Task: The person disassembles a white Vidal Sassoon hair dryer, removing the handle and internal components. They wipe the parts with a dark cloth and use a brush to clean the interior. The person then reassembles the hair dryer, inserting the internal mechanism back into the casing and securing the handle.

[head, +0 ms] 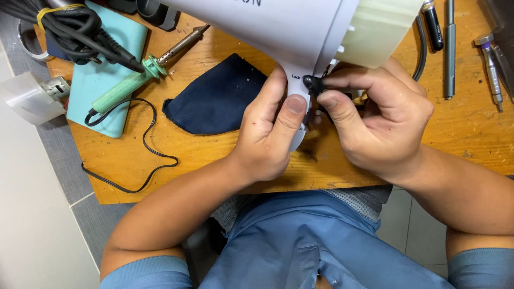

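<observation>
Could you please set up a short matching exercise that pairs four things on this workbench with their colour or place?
Things:
1. soldering iron
2. cloth
3. hair dryer
4. screwdrivers

Descriptions:
A. dark blue, lying flat on the bench
B. white, its handle gripped by the left hand
C. green handle, resting on a light blue pad
D. at the bench's far right edge

Pairs: 1-C, 2-A, 3-B, 4-D
</observation>
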